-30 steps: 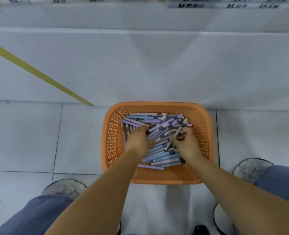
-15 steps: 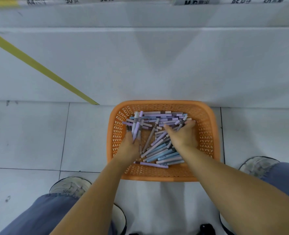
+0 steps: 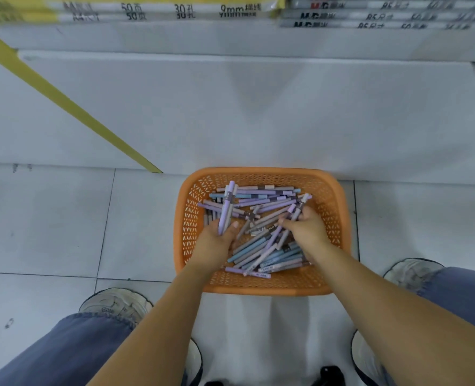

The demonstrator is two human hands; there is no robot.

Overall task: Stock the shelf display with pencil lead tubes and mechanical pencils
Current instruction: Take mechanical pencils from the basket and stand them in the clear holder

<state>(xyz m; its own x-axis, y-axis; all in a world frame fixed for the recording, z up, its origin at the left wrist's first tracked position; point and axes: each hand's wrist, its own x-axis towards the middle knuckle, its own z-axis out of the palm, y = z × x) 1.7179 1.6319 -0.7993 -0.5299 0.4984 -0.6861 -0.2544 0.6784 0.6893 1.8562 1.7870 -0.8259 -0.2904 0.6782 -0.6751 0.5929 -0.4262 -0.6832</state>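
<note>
An orange plastic basket [image 3: 328,190] sits on the floor against the white shelf base. It holds a loose heap of mechanical pencils [image 3: 258,246] in purple, blue and grey. My left hand [image 3: 217,240] is inside the basket at its left and grips a small bundle of purple pencils [image 3: 226,207] standing upright. My right hand [image 3: 306,229] is over the right side of the heap, its fingers closed around a few purple pencils [image 3: 295,213] that slant up to the right.
The white shelf base [image 3: 230,107] rises behind the basket, with a yellow strip [image 3: 63,101] running diagonally across it. Stacked packaged stationery [image 3: 161,9] lies on the shelf above. My shoes [image 3: 116,305] and blue trouser legs flank the basket on the tiled floor.
My left hand has raised its bundle of purple pencils more upright. My right hand has shifted right and closed on a few pencils. The view has tilted up, showing more shelf.
</note>
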